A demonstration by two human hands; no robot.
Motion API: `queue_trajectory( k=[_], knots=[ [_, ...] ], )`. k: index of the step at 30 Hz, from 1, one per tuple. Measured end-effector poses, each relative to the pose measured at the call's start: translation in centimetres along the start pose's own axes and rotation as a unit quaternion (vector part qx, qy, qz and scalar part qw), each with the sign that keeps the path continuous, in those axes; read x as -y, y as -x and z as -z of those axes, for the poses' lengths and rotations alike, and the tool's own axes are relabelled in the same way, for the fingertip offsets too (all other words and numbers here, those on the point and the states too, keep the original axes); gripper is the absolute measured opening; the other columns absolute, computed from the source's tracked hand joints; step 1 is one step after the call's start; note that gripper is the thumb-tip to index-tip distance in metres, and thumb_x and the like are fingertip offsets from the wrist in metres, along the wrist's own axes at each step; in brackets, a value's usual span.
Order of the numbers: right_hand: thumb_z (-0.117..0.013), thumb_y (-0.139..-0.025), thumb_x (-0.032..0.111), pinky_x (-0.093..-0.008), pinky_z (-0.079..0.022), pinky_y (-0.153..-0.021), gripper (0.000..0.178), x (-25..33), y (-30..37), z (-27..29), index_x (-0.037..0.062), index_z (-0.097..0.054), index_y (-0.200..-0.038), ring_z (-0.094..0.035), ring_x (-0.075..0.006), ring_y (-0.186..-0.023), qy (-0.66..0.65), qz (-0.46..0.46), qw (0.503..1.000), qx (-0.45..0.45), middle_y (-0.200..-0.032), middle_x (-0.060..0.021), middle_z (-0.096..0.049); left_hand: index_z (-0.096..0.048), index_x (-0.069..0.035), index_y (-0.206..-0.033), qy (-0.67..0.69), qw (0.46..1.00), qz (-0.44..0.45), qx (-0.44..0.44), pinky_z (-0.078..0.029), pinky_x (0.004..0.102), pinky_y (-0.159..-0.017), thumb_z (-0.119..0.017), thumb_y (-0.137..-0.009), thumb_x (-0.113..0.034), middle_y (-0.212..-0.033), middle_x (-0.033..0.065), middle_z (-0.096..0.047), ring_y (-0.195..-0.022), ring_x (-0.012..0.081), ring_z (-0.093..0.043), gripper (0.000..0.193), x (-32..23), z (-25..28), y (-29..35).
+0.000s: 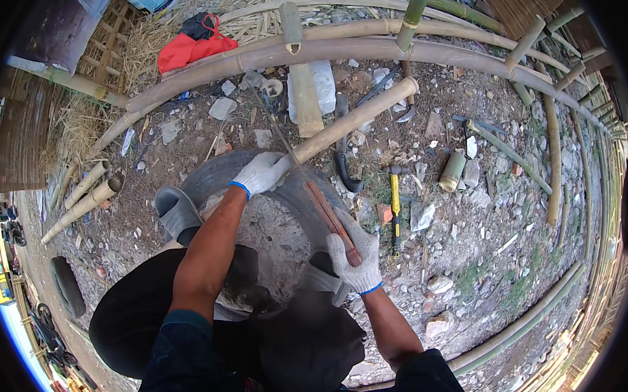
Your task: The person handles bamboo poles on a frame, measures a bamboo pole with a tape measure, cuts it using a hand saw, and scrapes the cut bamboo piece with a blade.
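Note:
My left hand point(261, 173), in a white knit glove with a blue cuff, is closed on the near end of a cut bamboo pole point(363, 117). The pole slants up to the right to a bare cut end. In its matching glove, my right hand point(357, 257) is wrapped round the reddish-brown wooden handle of a long, thin-bladed tool point(330, 218) that looks like a saw. Its narrow blade lies across the pole just right of my left hand and runs on to the upper left. Teeth on it are too small to make out.
A tire point(221, 165) lies between my feet. Nearby on the stony ground are a yellow-and-black hammer point(395, 210), a black-handled tool point(342, 155) and a short bamboo piece point(452, 171). Beyond runs a long bamboo rail point(348, 52), with a red bag point(191, 49) beside it.

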State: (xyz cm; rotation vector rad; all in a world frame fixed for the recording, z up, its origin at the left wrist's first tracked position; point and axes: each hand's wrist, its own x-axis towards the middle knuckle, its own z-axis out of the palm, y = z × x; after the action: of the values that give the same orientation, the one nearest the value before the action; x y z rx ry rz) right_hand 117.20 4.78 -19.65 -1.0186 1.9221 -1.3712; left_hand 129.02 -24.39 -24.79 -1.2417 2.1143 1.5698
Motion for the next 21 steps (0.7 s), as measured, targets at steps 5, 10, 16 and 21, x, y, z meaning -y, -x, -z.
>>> queue_trajectory(
  k=[5,10,16,21],
  knots=[
    [-0.075,-0.091,0.027,-0.0388,-0.059,-0.085,0.057,0.5,5.8,3.3,0.0009,-0.060,-0.139,-0.075,-0.0373,-0.099,-0.034,-0.045,0.998,0.018,-0.109,-0.0245,-0.074,-0.070,0.002,-0.100,-0.018,1.000,0.008,0.006,-0.050,0.0384,-0.060,-0.048,-0.103,-0.055,-0.070,0.0088,-0.065,-0.061,0.0208,-0.064,0.061,-0.2,0.6,0.6],
    [-0.076,-0.091,0.028,-0.0386,-0.059,-0.082,0.057,0.2,4.5,2.2,0.0015,-0.061,-0.139,-0.076,-0.0354,-0.094,-0.012,-0.028,1.000,0.003,-0.106,-0.0226,-0.075,-0.067,0.001,-0.094,-0.012,1.000,-0.001,-0.001,-0.046,0.0363,-0.057,-0.050,-0.103,-0.048,-0.069,0.0062,-0.062,-0.059,0.0180,-0.060,0.053,-0.8,0.2,0.7],
    [-0.073,-0.092,0.027,-0.0386,-0.059,-0.081,0.054,0.7,0.1,0.8,0.0021,-0.060,-0.139,-0.076,-0.0369,-0.094,0.068,-0.016,0.997,0.037,-0.106,-0.0223,-0.075,-0.066,0.000,-0.094,0.008,1.000,0.004,-0.002,-0.045,0.0334,-0.055,-0.051,-0.103,-0.045,-0.068,0.0039,-0.059,-0.058,0.0150,-0.056,0.049,-1.3,0.0,0.6],
    [-0.070,-0.094,0.021,-0.0375,-0.057,-0.096,0.056,1.5,7.8,4.1,-0.0081,-0.056,-0.141,-0.074,-0.0282,-0.111,-0.148,-0.154,0.977,0.026,-0.115,-0.0220,-0.075,-0.067,0.001,-0.096,0.007,1.000,0.027,0.003,-0.046,0.0344,-0.055,-0.050,-0.104,-0.047,-0.069,0.0055,-0.060,-0.057,0.0161,-0.058,0.051,-1.3,0.4,1.8]
  ],
)
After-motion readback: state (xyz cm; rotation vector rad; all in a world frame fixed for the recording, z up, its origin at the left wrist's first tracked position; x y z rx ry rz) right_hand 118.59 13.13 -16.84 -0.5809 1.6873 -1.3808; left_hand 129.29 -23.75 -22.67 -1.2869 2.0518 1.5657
